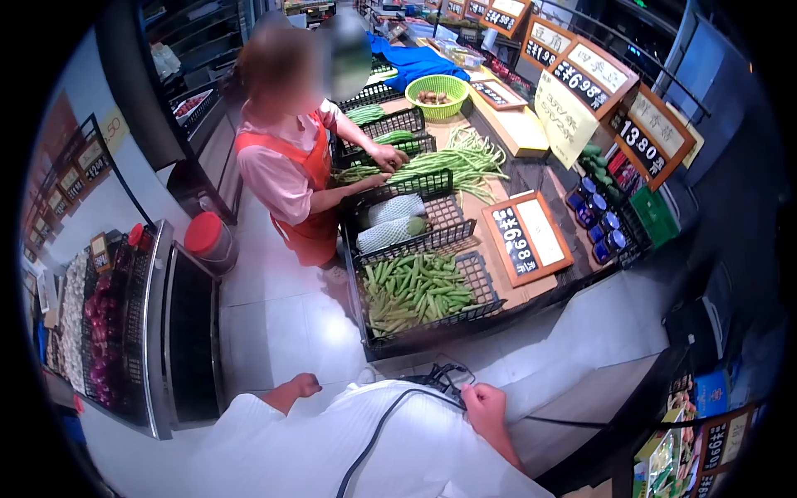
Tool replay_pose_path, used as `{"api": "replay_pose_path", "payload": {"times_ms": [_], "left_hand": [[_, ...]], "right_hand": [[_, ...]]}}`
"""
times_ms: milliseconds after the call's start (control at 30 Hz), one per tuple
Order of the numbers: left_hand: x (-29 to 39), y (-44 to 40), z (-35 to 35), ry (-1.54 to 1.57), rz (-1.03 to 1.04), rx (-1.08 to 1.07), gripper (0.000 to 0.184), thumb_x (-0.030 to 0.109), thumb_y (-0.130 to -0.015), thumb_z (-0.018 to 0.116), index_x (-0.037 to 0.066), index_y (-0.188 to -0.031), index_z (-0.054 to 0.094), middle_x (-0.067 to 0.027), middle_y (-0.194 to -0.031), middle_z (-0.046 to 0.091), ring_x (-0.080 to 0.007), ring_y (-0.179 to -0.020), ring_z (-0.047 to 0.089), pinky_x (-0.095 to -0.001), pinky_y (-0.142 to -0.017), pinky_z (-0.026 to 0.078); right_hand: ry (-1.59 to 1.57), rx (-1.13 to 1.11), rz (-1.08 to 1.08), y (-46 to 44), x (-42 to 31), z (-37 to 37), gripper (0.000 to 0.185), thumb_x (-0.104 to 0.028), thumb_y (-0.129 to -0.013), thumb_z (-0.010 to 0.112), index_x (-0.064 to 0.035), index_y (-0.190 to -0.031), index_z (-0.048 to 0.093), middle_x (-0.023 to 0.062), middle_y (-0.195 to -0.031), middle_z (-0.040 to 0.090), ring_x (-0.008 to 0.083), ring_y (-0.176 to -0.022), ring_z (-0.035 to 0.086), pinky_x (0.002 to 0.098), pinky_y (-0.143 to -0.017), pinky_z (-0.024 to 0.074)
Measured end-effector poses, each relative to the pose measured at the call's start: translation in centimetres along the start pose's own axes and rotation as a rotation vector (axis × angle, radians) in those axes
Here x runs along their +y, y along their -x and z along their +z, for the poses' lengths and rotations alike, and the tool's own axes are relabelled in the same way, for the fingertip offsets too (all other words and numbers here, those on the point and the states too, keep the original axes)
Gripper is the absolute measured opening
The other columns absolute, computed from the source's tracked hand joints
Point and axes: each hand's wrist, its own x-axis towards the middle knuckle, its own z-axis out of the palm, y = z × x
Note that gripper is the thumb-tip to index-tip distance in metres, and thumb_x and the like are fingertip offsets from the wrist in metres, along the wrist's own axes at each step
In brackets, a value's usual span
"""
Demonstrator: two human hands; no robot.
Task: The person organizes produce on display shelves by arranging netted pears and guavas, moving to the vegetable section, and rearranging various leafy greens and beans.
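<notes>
My left hand point(305, 384) hangs low in front of my white shirt point(332, 440), its fingers curled in with nothing seen in them. Closer to the table, my right hand point(484, 404) is closed at a black cable point(390, 415) that runs up over my shirt. A tangle of the same dark cord point(444, 375) hangs beside its fingertips. Beyond both hands stands a vegetable table with a black crate of okra point(423, 286). Behind the okra, another crate holds pale net-wrapped gourds point(394, 222).
A person in a red apron point(311, 162) handles long green beans point(452, 162) across the table. A green basket point(437, 95) stands farther back. Price signs point(527, 236) line the right. A red-lidded bucket point(210, 236) and onion crates point(104, 324) are on the left.
</notes>
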Motion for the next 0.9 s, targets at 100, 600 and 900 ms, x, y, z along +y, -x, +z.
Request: {"api": "replay_pose_path", "payload": {"times_ms": [100, 600, 900], "left_hand": [[4.7, -2.7, -2.9, 0.092, -0.012, 0.104, 0.039, 0.042, -0.091, 0.063, 0.007, -0.101, 0.077, -0.0198, -0.101, 0.075, -0.0406, -0.100, 0.069, -0.0492, -0.091, 0.054], [-5.2, -2.1, 2.7, -0.356, -0.003, -0.220, 0.049, 0.048, -0.098, 0.053, 0.006, -0.103, 0.078, -0.0171, -0.117, 0.073, -0.0412, -0.108, 0.067, -0.0514, -0.096, 0.052], [-2.1, -3.5, -1.7, -0.104, -0.080, -0.058, 0.049, 0.047, -0.092, 0.060, 0.002, -0.099, 0.078, -0.0230, -0.112, 0.073, -0.0429, -0.106, 0.067, -0.0478, -0.095, 0.053]], "right_hand": [[0.030, -0.021, -0.012, -0.1, -0.5, 0.2, 0.039, -0.010, -0.094, 0.072, 0.0012, -0.060, 0.054, 0.0001, -0.054, 0.050, 0.0061, -0.054, 0.042, 0.0307, -0.049, 0.0331], [0.094, 0.030, 0.013, 0.9, -1.2, 0.2, 0.036, -0.008, -0.093, 0.071, 0.0028, -0.063, 0.057, 0.0043, -0.055, 0.053, 0.0080, -0.055, 0.044, 0.0312, -0.050, 0.0351], [0.088, 0.014, 0.016, 0.1, -1.5, 1.1, 0.037, -0.012, -0.095, 0.071, 0.0038, -0.065, 0.057, 0.0105, -0.057, 0.052, 0.0139, -0.052, 0.044, 0.0353, -0.050, 0.0359]]}}
